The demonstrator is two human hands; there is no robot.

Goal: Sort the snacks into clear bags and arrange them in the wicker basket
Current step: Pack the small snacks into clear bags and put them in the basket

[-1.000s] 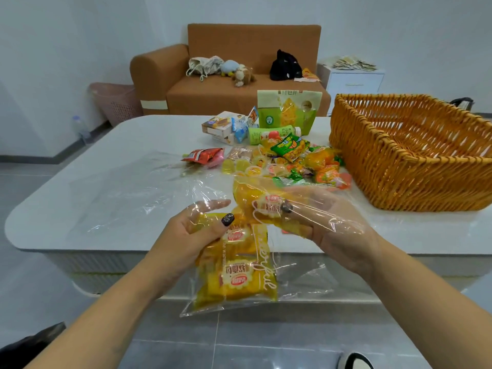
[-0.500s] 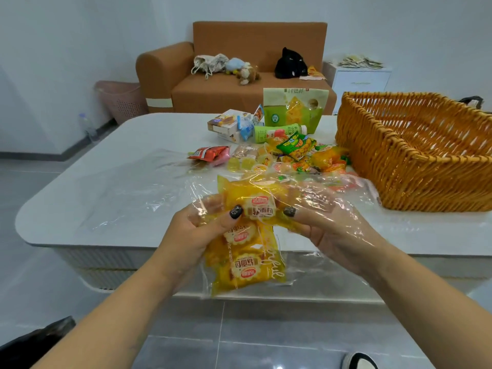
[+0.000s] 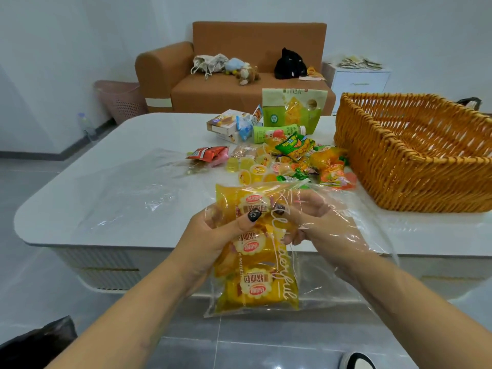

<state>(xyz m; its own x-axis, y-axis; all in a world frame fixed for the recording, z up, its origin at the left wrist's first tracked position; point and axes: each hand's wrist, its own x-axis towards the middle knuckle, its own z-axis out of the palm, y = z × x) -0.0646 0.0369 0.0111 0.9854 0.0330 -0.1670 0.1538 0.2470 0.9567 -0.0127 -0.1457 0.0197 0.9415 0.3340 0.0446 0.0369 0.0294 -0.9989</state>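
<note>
Since a second ago the top yellow bread packet (image 3: 241, 206) has slid further down into the clear bag (image 3: 266, 283); the hands have drawn closer together over the bag's mouth.

Left hand (image 3: 213, 235): fingers curled round the upper left of the bag, thumb with dark painted nail pressed on the front of the top packet. Holds bag and packet together.

Right hand (image 3: 316, 225): inside or behind the clear film at the bag's open mouth, fingers curled, thumb tip touching the top packet just beside the left thumb. Grips the film and the packet's right edge.

Bag hangs below the hands, in front of the table edge, off the table. Two more yellow packets (image 3: 255, 286) sit stacked in its lower part. White script lettering runs down its right side.

White table (image 3: 80, 198) beyond the hands. Another clear bag (image 3: 127, 187) lies flat on it to the left. Loose snacks (image 3: 292, 161) are heaped mid-table: jelly cups, green and orange packets, a red packet (image 3: 207, 154) to the left, small boxes (image 3: 226, 125), a green bottle (image 3: 277, 133) lying down, a tall green pouch (image 3: 292, 107) standing behind.

Wicker basket (image 3: 404, 166) on the table's right side, just beside the heap; no bags visible in it.

Brown sofa (image 3: 239, 75) behind the table.
</note>
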